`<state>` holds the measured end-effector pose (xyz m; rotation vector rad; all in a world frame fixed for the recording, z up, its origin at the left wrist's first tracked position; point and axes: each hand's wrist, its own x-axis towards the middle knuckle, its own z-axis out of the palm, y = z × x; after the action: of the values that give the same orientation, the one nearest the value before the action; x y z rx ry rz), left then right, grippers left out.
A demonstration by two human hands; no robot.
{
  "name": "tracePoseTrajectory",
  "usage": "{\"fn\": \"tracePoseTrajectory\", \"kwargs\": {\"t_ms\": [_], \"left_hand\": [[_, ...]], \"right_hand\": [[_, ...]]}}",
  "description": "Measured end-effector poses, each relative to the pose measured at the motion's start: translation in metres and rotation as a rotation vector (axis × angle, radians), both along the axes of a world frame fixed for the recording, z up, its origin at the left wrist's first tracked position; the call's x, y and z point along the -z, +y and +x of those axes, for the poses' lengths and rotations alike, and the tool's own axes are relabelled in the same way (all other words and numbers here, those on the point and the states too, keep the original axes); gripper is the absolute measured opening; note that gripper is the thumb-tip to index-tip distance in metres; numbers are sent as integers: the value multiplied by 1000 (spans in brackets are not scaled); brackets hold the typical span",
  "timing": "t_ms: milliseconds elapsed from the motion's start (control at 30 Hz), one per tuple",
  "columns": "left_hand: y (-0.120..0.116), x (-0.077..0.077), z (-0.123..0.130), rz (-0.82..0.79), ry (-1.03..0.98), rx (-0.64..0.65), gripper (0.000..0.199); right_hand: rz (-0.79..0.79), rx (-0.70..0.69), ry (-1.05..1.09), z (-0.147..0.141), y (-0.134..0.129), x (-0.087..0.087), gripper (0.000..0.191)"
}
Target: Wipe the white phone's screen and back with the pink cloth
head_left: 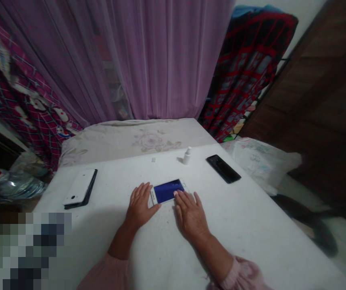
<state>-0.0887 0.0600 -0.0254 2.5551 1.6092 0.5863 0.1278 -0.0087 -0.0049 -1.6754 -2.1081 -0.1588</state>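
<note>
A white phone [167, 191] with a dark blue screen lies face up on the white-covered table, turned sideways. My left hand [140, 204] rests at its left end, thumb by the lower corner and fingers apart from the thumb, without a grip around it. Over the lower right part of the screen, the fingertips of my right hand [191, 213] touch the phone; its fingers are stretched out. Something small and pale shows at those fingertips, too small to make out.
Beyond the phone stands a small white bottle [187, 156], with a tiny pale square [153, 160] to its left. A black phone [223, 168] lies at the right. White and dark phones [80, 187] are stacked at the left. Purple curtains [167, 60] hang behind the table [239, 213].
</note>
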Motion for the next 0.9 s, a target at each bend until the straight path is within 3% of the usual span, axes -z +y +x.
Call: {"fn": "tracePoseTrajectory", "kwargs": {"t_ms": [200, 500, 733, 900], "left_hand": [[1, 2, -1, -4, 1, -7, 65], [0, 4, -1, 33, -16, 0, 64], [0, 6, -3, 26, -6, 8, 65], [0, 6, -2, 45, -10, 10, 65]], "right_hand": [[16, 111, 1, 15, 6, 2, 41], [54, 3, 18, -4, 4, 3, 41], [50, 115, -14, 18, 10, 7, 41], [49, 103, -26, 17, 8, 9, 42]]}}
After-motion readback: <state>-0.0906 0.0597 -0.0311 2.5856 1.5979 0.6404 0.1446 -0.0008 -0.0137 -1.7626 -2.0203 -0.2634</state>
